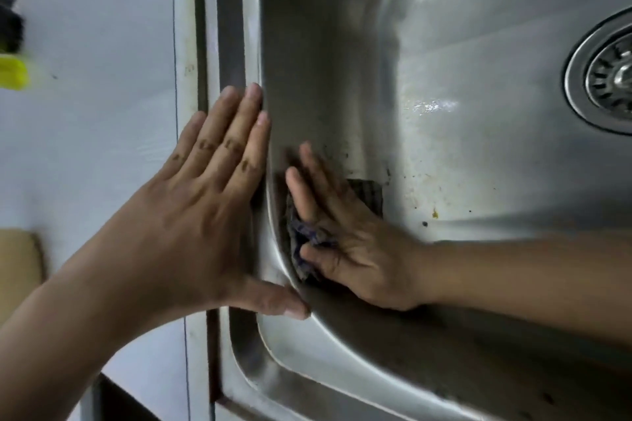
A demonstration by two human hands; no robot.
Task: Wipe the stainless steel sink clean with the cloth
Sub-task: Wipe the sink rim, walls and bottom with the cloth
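Note:
The stainless steel sink fills the right and middle of the head view, with dark specks and stains on its floor near the left wall. My right hand is inside the basin and presses a dark grey and purple cloth flat against the sink's left wall, fingers spread over it; most of the cloth is hidden under the hand. My left hand lies flat on the sink's left rim with fingers extended, thumb hooked over the inner edge, holding nothing.
The round drain strainer sits at the right edge. A pale countertop lies left of the sink. A yellow-green and black object is at the far left, and a tan board corner below it.

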